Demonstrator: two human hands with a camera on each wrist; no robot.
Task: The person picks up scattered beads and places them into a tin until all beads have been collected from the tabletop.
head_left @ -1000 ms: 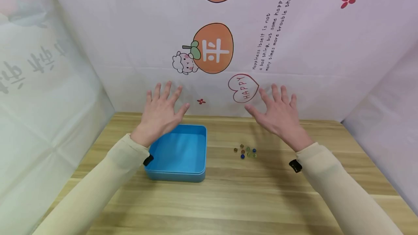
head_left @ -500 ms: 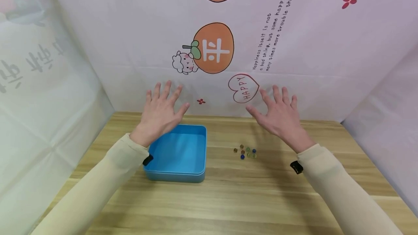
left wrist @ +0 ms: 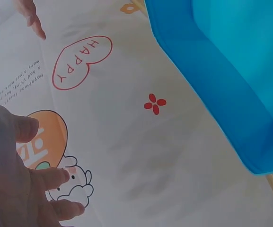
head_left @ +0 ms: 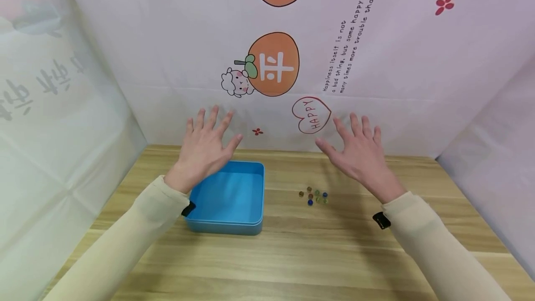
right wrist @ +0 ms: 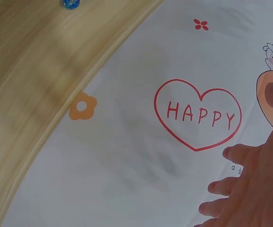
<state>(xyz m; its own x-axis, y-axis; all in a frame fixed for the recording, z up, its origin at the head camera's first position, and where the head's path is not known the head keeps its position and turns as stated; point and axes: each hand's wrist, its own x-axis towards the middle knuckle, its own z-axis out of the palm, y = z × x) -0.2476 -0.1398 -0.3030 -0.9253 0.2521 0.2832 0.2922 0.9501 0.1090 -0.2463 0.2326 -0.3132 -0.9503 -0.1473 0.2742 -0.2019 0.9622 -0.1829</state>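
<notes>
My left hand (head_left: 203, 148) hovers with fingers spread above the back left of a blue box (head_left: 227, 196), holding nothing. The box has no lid on it, its visible inside is bare, and my hand and wrist hide its back left corner. To the right, my right hand (head_left: 358, 156) hangs in the air with its fingers spread, also holding nothing. Between the box and that hand lies a small cluster of glass marbles (head_left: 317, 199), amber, green and blue, on the wooden table. One blue marble (right wrist: 71, 4) shows at the top of the right wrist view.
The wooden table (head_left: 284, 259) ends at the back against a white printed cloth (head_left: 175, 59) with orange fruit drawings and a red heart. More pale cloth (head_left: 46, 152) hangs on the left side, and a similar sheet (head_left: 493, 129) on the right.
Both hands stay spread in the air. The right hand has shifted very slightly down and right, and the whole view has dipped a little. The box and marbles stay in place.
</notes>
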